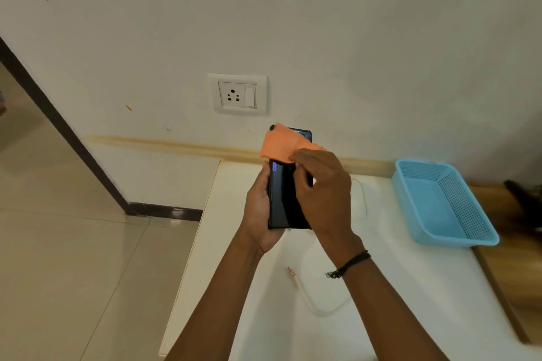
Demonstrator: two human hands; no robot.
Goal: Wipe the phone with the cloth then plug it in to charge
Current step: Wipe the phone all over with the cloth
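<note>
Wiping is under way: left hand (258,208) grips the phone (283,199), right hand (321,193) pinches the cloth (281,145) at its 12 o'clock end. Next, I judge, comes the cable (302,290) at 6 o'clock.

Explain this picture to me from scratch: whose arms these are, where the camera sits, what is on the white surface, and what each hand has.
There is no machine here. The two arms belong to a person, and the single picture comes from a camera worn on that person's head, looking forward and down.

The left hand has a grip on a dark phone, held upright above the table. The right hand presses an orange cloth against the upper part of the phone, so the wiping step is under way.

On the white table lies a white cable, with its plug end loose and not connected to the phone. A blue basket stands at the right and looks empty. On the wall above is a power socket with nothing plugged in.
</note>
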